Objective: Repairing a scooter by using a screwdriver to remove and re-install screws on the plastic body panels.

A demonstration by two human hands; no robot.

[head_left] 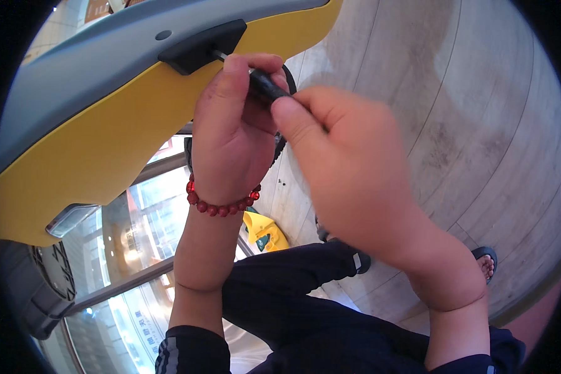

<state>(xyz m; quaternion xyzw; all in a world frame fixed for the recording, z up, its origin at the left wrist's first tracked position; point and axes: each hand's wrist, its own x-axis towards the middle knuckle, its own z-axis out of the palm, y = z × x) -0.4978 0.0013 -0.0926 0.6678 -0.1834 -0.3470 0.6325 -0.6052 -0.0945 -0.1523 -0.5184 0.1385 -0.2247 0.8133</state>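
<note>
A screwdriver with a dark handle (265, 85) points up-left, its metal shaft reaching a black plastic piece (182, 57) set into a yellow and grey-blue body (75, 156). My left hand (230, 131), with a red bead bracelet at the wrist, curls round the front of the screwdriver just short of that piece. My right hand (343, 149) is closed on the back of the handle, thumb along it, and looks slightly blurred. The screw or hole at the tool's tip is too small to make out.
A wooden plank floor (455, 137) fills the right side. A yellow object (265, 230) lies low behind my left wrist. My dark-trousered legs (280, 268) and sandalled foot are below. Glass panels (134, 262) with metal frames stand at lower left, beside a black-and-grey part (50, 293).
</note>
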